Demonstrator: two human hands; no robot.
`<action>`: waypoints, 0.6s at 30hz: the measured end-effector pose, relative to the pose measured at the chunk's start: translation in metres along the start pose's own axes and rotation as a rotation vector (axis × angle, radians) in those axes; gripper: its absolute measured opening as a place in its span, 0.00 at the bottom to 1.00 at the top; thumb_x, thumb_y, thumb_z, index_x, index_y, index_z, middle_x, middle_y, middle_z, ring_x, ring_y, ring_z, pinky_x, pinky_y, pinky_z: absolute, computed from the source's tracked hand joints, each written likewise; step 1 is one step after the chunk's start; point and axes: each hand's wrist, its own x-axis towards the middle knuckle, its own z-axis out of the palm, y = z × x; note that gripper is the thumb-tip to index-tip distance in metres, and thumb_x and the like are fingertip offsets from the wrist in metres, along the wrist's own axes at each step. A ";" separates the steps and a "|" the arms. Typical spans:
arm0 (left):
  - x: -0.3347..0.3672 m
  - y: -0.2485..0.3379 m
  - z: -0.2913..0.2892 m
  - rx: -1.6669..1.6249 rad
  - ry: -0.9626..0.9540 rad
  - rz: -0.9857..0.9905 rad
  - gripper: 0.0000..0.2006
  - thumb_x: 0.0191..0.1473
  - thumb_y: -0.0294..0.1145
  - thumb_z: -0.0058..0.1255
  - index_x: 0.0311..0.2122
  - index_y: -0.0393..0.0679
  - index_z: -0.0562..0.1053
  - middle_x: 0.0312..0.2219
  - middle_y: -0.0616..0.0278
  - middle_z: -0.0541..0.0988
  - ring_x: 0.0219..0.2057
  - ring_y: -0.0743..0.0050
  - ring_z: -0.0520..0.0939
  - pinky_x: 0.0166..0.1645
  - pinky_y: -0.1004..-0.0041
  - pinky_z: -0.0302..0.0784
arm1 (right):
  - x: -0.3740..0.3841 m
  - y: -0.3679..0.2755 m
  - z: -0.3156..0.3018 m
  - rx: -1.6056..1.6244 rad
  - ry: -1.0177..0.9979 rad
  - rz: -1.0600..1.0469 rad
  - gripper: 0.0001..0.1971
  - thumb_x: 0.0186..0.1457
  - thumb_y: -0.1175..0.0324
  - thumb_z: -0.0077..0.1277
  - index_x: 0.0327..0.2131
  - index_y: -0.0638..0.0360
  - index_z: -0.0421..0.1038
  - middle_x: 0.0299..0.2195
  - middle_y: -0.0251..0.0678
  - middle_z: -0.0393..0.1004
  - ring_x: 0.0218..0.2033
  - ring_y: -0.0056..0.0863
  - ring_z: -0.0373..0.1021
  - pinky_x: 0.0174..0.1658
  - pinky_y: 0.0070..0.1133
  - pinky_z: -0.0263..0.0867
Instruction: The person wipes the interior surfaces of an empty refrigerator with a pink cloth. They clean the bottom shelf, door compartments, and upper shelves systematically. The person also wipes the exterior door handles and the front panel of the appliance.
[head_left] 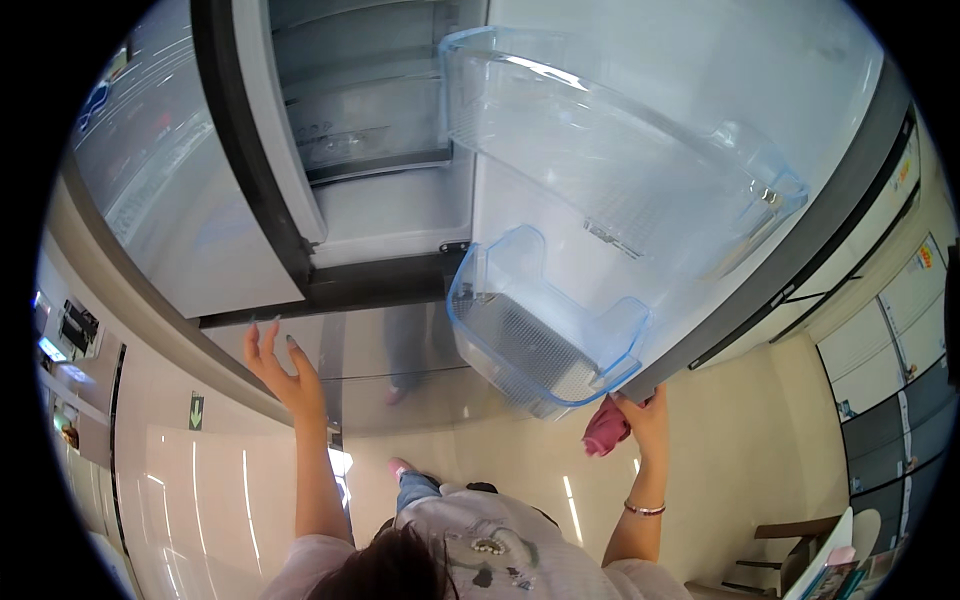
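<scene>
Right hand clutches crumpled pink cloth, clear blue-rimmed plastic bin at ten o'clock; left hand spreads empty.

Bright, glare on floor (edges bowed)

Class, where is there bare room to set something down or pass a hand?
The lower door bin has bare base between its clear walls. A hand could likely pass between the left hand and that bin. The right hand, pink cloth and door edge crowd the bin's near corner.
</scene>
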 end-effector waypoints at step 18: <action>-0.009 0.011 -0.068 -0.174 -0.007 -0.199 0.09 0.49 0.16 0.40 0.36 0.40 0.68 0.43 0.54 0.66 0.47 0.62 0.66 0.52 0.69 0.59 | 0.002 -0.006 -0.013 0.115 -0.088 -0.032 0.39 0.36 0.80 0.55 0.55 0.62 0.48 0.33 0.43 0.70 0.29 0.26 0.69 0.31 0.20 0.67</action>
